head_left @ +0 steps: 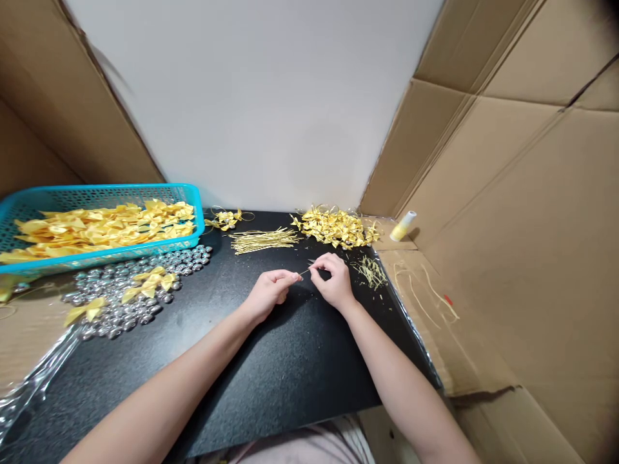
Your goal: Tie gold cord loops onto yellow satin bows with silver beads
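Over the middle of the black table (290,361), a short gold cord (304,272) runs between my two hands. My left hand (273,291) pinches one end between thumb and forefinger. At the other end, the fingertips of my right hand (333,278) are closed on the cord. A thin dark pointed bit sticks out beside the right fingertips; I cannot make out what it is. Behind my hands lies a bundle of cut gold cords (265,240). Further right is a heap of small yellow bows (336,227) with cord loops.
At the left, a blue basket (199,216) holds yellow ribbon bows (106,225). Silver bells or beads (120,303) spread in front of it, with several bows on top. Cord scraps (371,273) lie right of my hands. A thread spool (403,226) stands near the cardboard wall (522,225).
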Available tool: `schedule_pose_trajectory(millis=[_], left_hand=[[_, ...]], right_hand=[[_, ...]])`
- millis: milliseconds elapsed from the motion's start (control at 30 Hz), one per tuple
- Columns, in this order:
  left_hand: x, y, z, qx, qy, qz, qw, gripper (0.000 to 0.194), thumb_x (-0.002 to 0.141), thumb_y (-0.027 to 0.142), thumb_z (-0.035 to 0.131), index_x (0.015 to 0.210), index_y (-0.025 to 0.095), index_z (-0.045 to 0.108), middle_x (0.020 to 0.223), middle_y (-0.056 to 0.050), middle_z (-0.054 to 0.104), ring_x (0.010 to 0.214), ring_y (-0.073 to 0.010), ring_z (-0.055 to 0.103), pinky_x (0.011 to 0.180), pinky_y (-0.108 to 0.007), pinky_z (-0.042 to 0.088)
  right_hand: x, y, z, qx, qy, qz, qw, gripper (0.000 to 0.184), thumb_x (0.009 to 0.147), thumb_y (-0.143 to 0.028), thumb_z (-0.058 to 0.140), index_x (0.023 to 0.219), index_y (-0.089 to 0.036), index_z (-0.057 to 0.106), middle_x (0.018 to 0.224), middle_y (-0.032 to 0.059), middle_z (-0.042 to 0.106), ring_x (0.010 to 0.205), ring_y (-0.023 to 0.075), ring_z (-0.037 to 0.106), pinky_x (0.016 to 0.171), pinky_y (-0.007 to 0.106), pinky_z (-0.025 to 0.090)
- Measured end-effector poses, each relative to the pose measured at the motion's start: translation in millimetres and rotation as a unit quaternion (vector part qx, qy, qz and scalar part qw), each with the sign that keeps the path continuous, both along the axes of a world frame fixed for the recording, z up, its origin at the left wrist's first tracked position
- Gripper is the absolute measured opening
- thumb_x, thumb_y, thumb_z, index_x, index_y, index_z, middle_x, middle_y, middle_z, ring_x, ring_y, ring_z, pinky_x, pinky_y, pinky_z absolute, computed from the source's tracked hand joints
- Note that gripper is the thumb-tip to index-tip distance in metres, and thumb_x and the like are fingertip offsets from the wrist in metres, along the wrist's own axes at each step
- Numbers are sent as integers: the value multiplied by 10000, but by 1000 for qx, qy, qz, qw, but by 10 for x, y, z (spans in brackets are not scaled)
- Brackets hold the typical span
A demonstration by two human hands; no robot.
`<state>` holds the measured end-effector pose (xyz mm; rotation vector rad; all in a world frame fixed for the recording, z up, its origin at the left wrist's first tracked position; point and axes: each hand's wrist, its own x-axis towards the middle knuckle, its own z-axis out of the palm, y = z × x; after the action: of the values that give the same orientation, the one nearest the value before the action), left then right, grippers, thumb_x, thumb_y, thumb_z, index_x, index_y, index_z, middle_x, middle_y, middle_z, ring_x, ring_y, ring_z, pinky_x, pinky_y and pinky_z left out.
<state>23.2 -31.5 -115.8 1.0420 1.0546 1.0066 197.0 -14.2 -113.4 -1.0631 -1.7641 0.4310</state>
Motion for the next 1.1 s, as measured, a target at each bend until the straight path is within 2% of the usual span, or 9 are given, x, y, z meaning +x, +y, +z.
schedule_pose_trajectory(millis=[133,233,367,500,633,767,867,967,1100], left_hand=[[20,-16,9,26,41,-1,999,422,628,545,715,711,132,689,398,114,265,377,-52,199,398,-202,162],[-10,-19,66,60,93,-9,994,380,663,516,698,688,138,715,427,69,382,404,-72,287,414,-208,211],[-151,25,233,118,170,-3,978,298,595,433,784,747,176,773,735,-31,634,577,-126,471,535,-233,376],[-222,53,395,171,228,21,958,415,596,398,800,960,200,770,1029,-75,675,637,-143,496,574,-246,398],[-123,30,384,92,123,-50,987,302,670,412,754,845,165,758,732,-36,676,581,-128,469,524,-224,343],[-67,27,227,13,59,-60,996,351,689,480,719,617,139,679,457,36,465,446,-79,320,448,-212,242],[-78,25,137,-29,28,-66,997,364,657,474,742,557,142,632,414,67,376,416,-61,260,427,-209,185],[-68,8,95,-54,-2,-57,997,340,617,438,776,560,141,621,453,53,437,419,-48,259,423,-206,157],[-22,-24,42,-74,-39,-36,996,323,619,442,776,689,142,680,494,48,482,423,-42,259,429,-205,143]], right_hand=[[-4,24,-52,9,-24,-21,999,118,803,-183,578,698,-217,620,780,32,637,768,190,558,765,346,405],[-7,33,-60,11,-34,-21,999,126,835,-197,560,726,-218,621,805,35,641,766,188,555,759,342,408],[-23,4,47,14,-53,13,998,133,860,-195,552,759,-224,634,834,35,650,823,191,567,782,340,409],[-55,-44,198,31,-111,49,992,119,881,-206,567,799,-228,651,882,30,666,879,194,560,818,345,380],[-72,-58,235,51,-170,50,983,125,896,-204,565,819,-222,662,893,30,669,881,194,540,798,341,352],[-71,-64,216,29,-176,60,982,126,888,-198,583,813,-229,680,871,14,673,862,180,544,780,334,344],[-66,-78,210,10,-169,65,983,127,884,-209,596,802,-233,690,858,10,677,843,176,554,772,334,350],[-18,-74,177,-9,-162,67,984,104,881,-230,599,850,-242,697,891,16,689,862,186,568,783,340,370],[160,-4,40,-40,-192,-32,980,258,828,-303,668,1073,-221,671,1057,71,673,982,253,547,838,395,392]])
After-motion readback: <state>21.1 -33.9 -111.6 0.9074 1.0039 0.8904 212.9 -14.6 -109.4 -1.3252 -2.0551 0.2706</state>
